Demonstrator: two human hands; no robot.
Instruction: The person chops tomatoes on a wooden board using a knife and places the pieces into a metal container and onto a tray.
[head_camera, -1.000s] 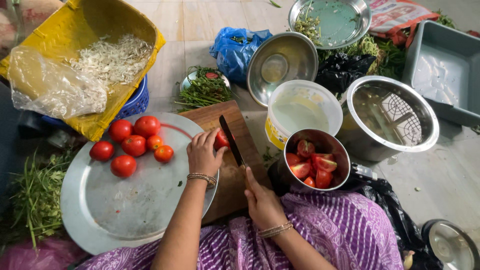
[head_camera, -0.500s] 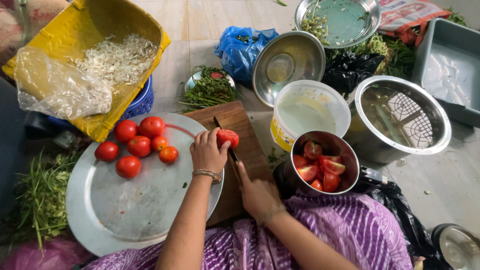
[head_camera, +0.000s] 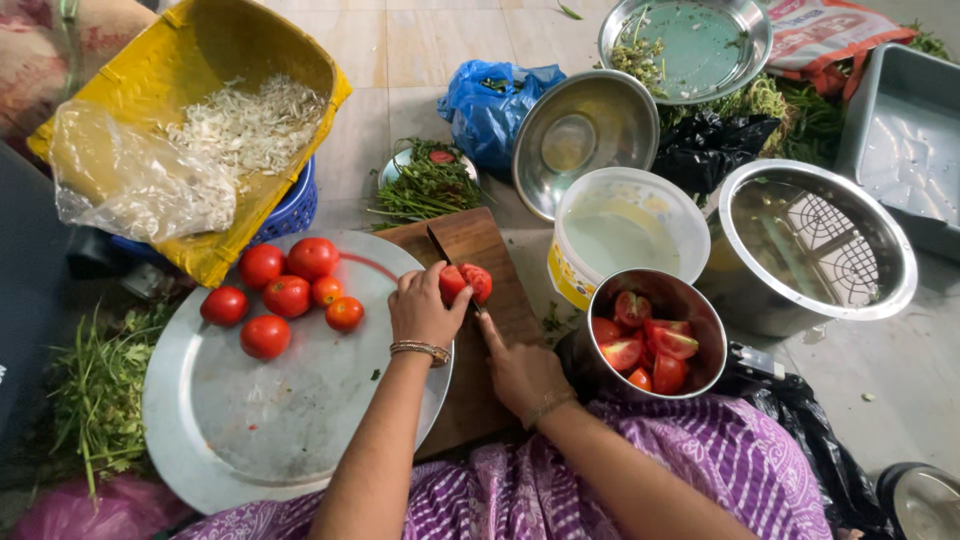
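Brown wooden cutting board (head_camera: 497, 300) on tiled floor: my left hand (head_camera: 425, 310) pinches red tomato (head_camera: 465, 283); right hand (head_camera: 520, 370) grips knife (head_camera: 443, 245) beside it.

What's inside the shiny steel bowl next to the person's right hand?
The steel bowl holds cut tomato pieces, red with pale seedy insides showing. They are heaped together, so the bowl's bottom and any pieces lying underneath are covered and cannot be seen.

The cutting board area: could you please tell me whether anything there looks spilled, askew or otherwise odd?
Nothing is damaged. The board rests partly on the big steel plate's rim, so it may sit unevenly. Green scraps lie scattered on the floor beside it. The left hand steadies a tomato while the right hand holds the knife.
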